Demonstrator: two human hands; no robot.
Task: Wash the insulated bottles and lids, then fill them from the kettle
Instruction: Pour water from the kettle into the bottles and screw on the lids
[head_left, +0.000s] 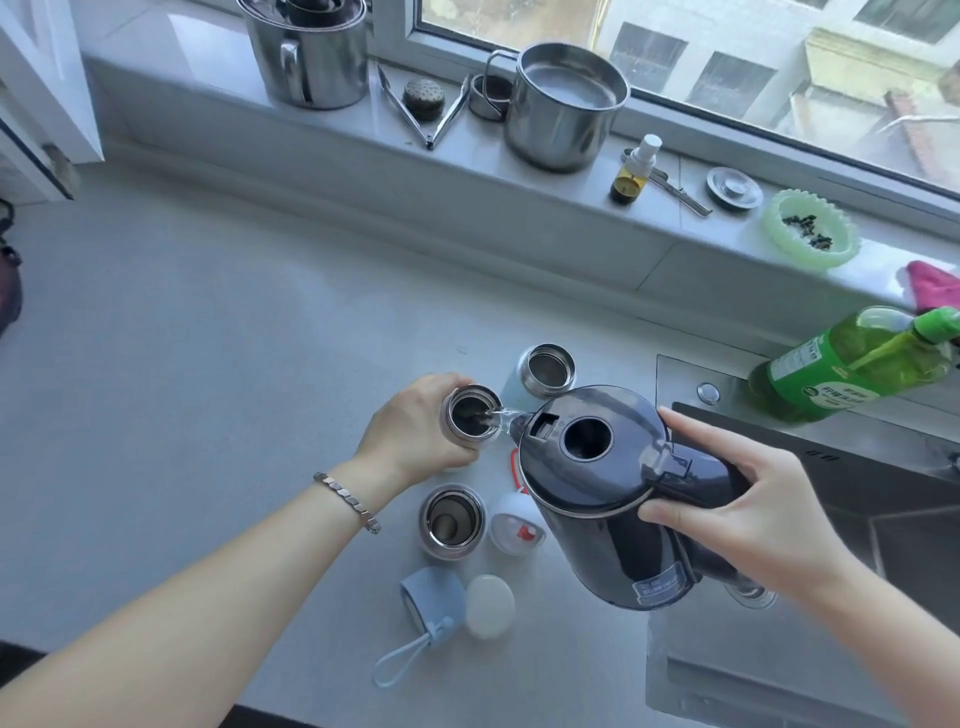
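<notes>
While tilting the kettle (597, 499) gripped in the right hand (737, 504), clasping the bottle (470, 440) in the left hand (415, 426) to steady its mouth.

Kettle (597, 493) pouring into held bottle (470, 418)

Counter (208, 322) left open; lids (488, 605) crowd front.

Dark kettle (597, 483) tilted, pouring into steel bottle (471, 415) I hold; second bottle (545, 368) open at its 2 o'clock, third bottle (452, 521) at 6.
</notes>
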